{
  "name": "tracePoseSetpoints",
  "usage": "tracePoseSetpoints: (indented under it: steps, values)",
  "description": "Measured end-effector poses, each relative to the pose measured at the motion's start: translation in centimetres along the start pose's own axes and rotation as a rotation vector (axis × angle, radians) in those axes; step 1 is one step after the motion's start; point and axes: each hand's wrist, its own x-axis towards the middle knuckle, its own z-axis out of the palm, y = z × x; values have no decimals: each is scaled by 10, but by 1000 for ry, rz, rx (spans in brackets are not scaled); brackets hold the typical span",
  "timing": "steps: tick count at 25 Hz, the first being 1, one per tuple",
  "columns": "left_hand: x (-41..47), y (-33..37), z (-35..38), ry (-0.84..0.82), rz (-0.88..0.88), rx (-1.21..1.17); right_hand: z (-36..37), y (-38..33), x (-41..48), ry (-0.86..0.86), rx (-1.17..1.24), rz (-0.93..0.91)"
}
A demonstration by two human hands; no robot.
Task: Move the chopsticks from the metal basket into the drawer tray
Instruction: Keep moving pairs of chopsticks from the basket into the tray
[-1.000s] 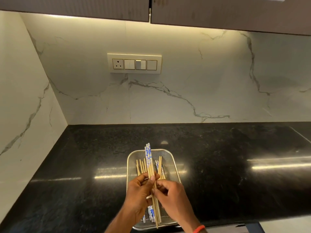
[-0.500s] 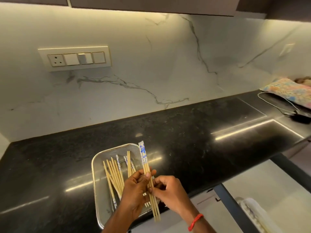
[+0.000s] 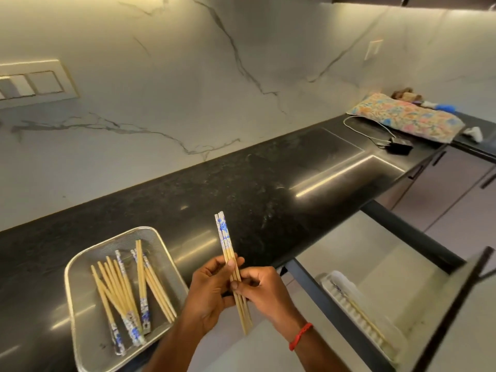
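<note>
Both hands, left hand (image 3: 212,288) and right hand (image 3: 261,289), pinch the held chopsticks (image 3: 233,269) upright-tilted beside the metal basket (image 3: 80,267); the drawer tray (image 3: 346,299) lies right of them, nearer the right hand.

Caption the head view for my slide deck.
Both hands carry chopsticks from basket toward drawer tray.

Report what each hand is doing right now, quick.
Left hand: closed on the held chopsticks, fingers wrapped around their middle.
Right hand: closed on the same chopsticks, pinching them lower down.
</note>
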Motion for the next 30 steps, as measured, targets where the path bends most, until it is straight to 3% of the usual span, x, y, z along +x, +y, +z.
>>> tracePoseSetpoints:
  steps: [13,16,27,30]
  values:
    - [-2,-75,117,20,58,206,-107,63,-65,93,42,81]
    - [-6,-99,139,51,21,210,-122,76,-75,150,58,108]
    - [-20,-161,190,166,-114,232,-172,134,-98,16,44,219]
    - [-21,-169,196,153,-194,219,-207,153,-88,119,26,228]
